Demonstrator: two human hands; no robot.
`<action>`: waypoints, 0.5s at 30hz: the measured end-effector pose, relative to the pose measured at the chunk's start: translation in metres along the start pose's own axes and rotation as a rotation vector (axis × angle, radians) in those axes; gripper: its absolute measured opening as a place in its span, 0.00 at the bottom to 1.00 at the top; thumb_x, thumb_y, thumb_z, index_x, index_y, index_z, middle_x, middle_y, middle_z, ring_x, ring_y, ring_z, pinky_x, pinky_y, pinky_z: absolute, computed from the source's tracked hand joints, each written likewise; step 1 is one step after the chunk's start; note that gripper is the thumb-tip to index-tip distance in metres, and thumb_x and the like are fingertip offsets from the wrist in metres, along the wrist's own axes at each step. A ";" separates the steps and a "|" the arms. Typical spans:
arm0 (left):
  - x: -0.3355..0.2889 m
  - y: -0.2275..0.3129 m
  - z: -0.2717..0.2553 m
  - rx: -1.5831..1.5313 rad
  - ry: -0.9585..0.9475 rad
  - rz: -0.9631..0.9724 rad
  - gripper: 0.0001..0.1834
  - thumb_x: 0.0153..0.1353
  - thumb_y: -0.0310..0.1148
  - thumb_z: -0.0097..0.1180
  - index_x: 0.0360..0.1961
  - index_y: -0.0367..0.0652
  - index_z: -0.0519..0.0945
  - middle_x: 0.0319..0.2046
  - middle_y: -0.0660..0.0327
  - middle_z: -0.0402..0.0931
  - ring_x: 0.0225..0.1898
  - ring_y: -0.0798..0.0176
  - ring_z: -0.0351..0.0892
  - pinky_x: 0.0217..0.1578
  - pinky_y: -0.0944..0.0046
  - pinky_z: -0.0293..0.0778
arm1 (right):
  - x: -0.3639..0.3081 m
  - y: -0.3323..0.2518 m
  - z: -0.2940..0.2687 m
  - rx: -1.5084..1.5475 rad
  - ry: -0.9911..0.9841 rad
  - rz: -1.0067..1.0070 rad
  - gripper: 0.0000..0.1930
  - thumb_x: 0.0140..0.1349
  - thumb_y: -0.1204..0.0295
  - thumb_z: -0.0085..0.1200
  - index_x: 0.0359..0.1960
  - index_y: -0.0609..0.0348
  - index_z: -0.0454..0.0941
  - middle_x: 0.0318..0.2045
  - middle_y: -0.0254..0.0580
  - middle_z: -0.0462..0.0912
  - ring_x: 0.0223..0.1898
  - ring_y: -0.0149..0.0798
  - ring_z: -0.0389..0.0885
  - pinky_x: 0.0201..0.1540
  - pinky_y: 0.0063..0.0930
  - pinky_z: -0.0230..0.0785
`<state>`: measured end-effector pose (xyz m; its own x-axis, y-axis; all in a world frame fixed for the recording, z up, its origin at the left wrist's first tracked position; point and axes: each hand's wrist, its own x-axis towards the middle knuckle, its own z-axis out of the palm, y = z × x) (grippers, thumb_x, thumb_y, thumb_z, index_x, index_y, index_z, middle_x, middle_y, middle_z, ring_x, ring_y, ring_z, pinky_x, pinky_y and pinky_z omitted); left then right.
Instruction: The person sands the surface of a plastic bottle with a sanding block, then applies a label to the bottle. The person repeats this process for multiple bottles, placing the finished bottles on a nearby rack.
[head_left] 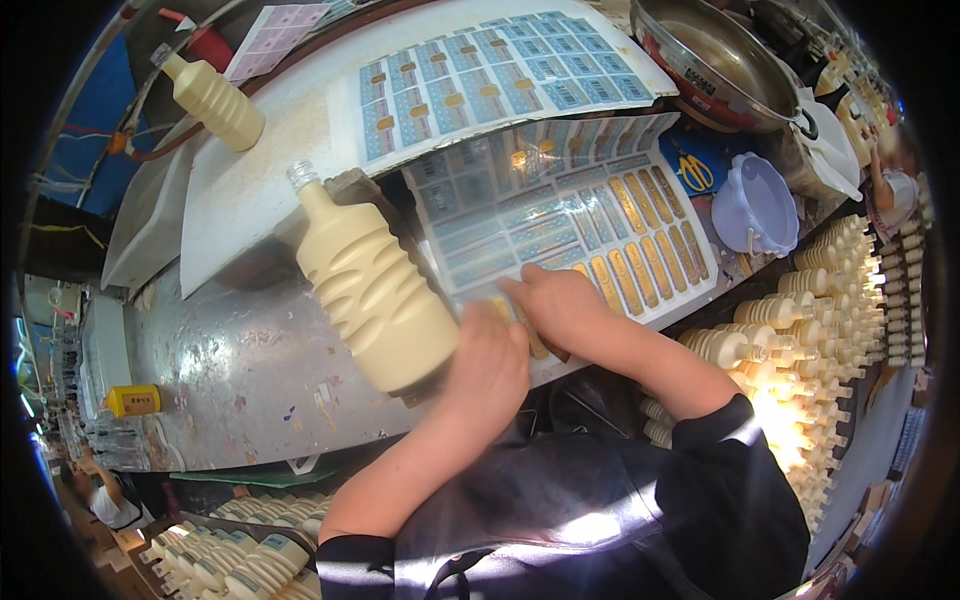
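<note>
The left hand (487, 365) wraps the base of a cream bottle (370, 285), so the bottle's bottom end is hidden behind the knuckles; its fingers are curled tight around it. The bottle lies tilted on the metal table (240, 370), its clear uncapped neck pointing to about 11 o'clock. The right hand (560, 305) lies palm down on the near label sheet (570, 225), fingertips (512, 285) pointing to 10 o'clock and pressed flat at the sheet's lower left; whether they pinch a label cannot be made out, since the hand covers that corner. Both forearms come up from 6 o'clock, in dark sleeves.

A second label sheet (490, 75) lies further off at 12 o'clock, its far edge cut by glare. Another bottle (215, 100) lies at 10 o'clock. A bowl (755, 205) sits at 2 o'clock, just beside the sheet's right edge. Stacked bottles (810, 330) crowd 3 o'clock. Bare table lies open at 9 o'clock, left of the held bottle.
</note>
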<state>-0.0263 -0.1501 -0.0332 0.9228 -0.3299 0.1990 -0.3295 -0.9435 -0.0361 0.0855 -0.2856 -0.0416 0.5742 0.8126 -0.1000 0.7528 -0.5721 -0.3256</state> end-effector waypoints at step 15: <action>-0.077 -0.048 -0.022 0.081 0.440 -0.234 0.30 0.50 0.41 0.74 0.57 0.55 0.81 0.61 0.50 0.69 0.62 0.44 0.68 0.61 0.44 0.65 | 0.033 -0.006 0.005 0.189 0.105 0.059 0.08 0.60 0.68 0.62 0.37 0.56 0.85 0.36 0.46 0.80 0.37 0.54 0.83 0.41 0.46 0.75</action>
<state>-0.0862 -0.0787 -0.0257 0.7926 -0.0807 0.6044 -0.0911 -0.9957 -0.0135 0.0986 -0.2545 -0.0478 0.6532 0.7567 -0.0287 0.6491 -0.5790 -0.4934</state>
